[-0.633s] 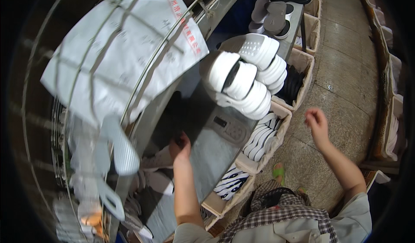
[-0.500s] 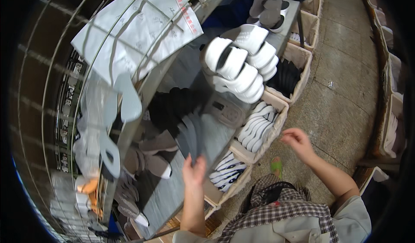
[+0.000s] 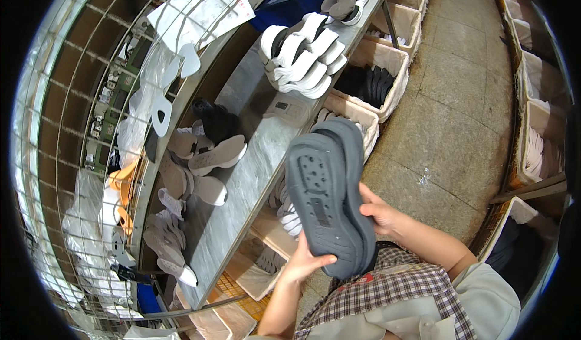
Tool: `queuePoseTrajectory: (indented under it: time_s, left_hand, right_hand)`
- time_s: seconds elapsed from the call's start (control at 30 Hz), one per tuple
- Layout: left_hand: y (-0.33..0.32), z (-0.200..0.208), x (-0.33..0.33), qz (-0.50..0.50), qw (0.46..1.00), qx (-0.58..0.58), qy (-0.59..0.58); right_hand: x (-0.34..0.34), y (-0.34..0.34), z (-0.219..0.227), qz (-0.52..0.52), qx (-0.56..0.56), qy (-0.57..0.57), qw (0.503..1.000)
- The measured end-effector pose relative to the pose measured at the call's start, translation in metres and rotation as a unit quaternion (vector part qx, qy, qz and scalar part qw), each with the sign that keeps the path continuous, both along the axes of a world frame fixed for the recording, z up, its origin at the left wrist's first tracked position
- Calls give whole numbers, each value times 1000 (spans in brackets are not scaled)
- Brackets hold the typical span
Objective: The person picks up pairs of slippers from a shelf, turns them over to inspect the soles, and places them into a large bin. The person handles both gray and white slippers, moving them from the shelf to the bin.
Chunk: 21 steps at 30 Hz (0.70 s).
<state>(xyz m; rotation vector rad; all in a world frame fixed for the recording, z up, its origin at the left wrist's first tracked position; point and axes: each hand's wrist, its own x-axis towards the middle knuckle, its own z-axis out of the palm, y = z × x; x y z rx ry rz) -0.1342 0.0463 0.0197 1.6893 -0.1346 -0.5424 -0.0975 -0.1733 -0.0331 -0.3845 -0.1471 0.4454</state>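
Beside one bench (image 3: pixel 247 186), the left hand (image 3: pixel 304 261) and right hand (image 3: pixel 381 213) clasp at least two grey soles (image 3: pixel 324 204).

The widest free room is the aisle floor (image 3: pixel 454 104), running open between the lined baskets (image 3: pixel 394 89) beside the worktop (image 3: pixel 245 186) and the lined bins (image 3: pixel 538 121) at the far right. On the worktop, a bare strip follows the front edge up to a flat grey-beige sole (image 3: pixel 295 111); a hand could pass low over it. Beyond, the stack of white soles (image 3: pixel 311 65) blocks most of the width. Loose grey soles (image 3: pixel 215 156) and a black bundle (image 3: pixel 216 121) crowd the inner side, and further left wire mesh (image 3: pixel 63 131) bars the way. The dark grey soles (image 3: pixel 327 207), between left hand (image 3: pixel 304 262) and right hand (image 3: pixel 379 211), fill the space before the body.
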Motion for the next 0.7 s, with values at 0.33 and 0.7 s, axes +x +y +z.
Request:
queuePoseTrajectory:
  time_s: [0.33,0.7]
  left_hand:
    - [-40,-65,48,79,926,-348,126]
    - [-54,-61,35,77,935,-269,219]
  right_hand:
    - [-51,-14,12,-129,-181,84,971]
    - [-66,16,37,-184,-220,109,952]
